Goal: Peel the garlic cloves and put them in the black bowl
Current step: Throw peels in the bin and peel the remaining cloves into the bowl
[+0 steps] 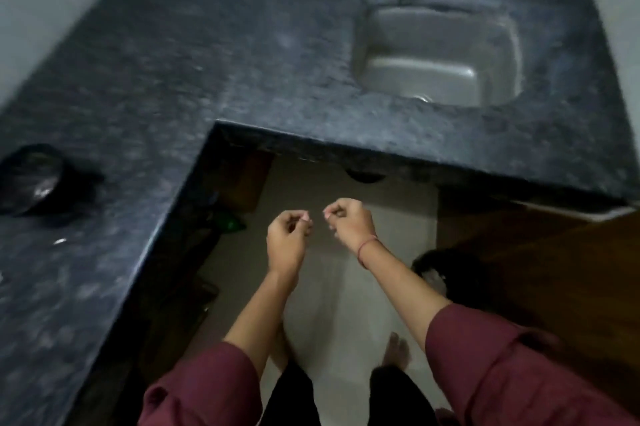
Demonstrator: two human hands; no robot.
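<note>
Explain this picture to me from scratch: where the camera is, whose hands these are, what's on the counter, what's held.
No machine here: one camera worn on a person's head looks down, so the arms in maroon sleeves are the wearer's own. The left hand and right hand hang over the floor in front of a dark stone counter, fingers curled, tips close together. The frame is too blurred to tell whether they pinch anything. On the counter, far left, stands the black bowl; a steel sink is set into it at the back right.
</note>
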